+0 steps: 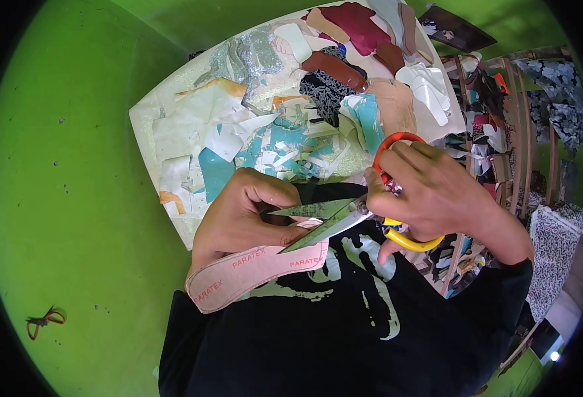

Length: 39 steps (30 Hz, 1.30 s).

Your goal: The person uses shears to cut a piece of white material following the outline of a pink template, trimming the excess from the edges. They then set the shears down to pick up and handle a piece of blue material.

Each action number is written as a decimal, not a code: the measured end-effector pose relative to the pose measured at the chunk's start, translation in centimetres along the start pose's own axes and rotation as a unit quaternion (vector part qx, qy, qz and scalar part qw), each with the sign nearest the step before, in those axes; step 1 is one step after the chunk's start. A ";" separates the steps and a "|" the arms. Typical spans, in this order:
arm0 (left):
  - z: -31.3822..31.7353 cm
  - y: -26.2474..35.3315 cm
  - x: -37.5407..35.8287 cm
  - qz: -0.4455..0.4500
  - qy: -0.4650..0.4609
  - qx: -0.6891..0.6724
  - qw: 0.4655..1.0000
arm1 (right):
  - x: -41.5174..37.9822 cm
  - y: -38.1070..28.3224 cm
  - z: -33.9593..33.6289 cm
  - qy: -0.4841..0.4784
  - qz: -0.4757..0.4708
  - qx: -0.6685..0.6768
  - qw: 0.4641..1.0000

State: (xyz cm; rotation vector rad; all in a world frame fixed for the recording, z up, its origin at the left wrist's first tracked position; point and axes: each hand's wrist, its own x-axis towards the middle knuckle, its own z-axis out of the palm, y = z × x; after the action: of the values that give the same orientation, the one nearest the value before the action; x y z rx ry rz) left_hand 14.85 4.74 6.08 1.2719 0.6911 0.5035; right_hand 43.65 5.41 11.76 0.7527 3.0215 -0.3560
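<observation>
My left hand [248,218] pinches a pink insole-shaped piece [258,271] printed "PARATEX", which has a drawn outline along its edge. In my right hand [430,188] are large scissors [334,221] with one orange and one yellow handle loop. Their blades are spread apart and point left toward my left hand. The lower blade lies over the upper edge of the pink piece near its right end, and the upper blade reaches close to my left thumb and fingers. Both hands are in front of my dark shirt.
Beyond my hands, a pale table [147,132] bears teal and white scraps, a dark patterned piece [324,89], a brown piece [334,71] and maroon material [354,26]. Wooden shelves [513,145] with materials stand at the right. A green wall [66,165] is at the left.
</observation>
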 end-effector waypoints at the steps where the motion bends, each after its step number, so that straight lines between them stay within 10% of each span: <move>1: 0.1 0.1 0.0 -0.001 0.003 -0.003 1.000 | 0.0 0.0 -0.1 -0.004 -0.001 -0.002 1.000; 17: 0.8 1.0 -0.5 -0.078 0.034 -0.042 0.995 | -0.6 0.3 -1.1 -0.059 0.012 0.030 0.998; 24: 1.0 -1.4 -0.6 0.136 0.189 -0.089 0.968 | 0.3 0.2 1.4 0.124 0.048 0.174 0.976; 39: 1.1 -1.7 -0.7 0.084 0.163 0.022 0.983 | 0.2 -0.7 1.9 0.063 0.058 0.234 0.968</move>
State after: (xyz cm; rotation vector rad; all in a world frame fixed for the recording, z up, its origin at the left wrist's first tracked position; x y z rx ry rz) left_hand 15.12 3.10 4.71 1.3099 0.8743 0.8518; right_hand 43.02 4.49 10.10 1.0003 3.0153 -1.0823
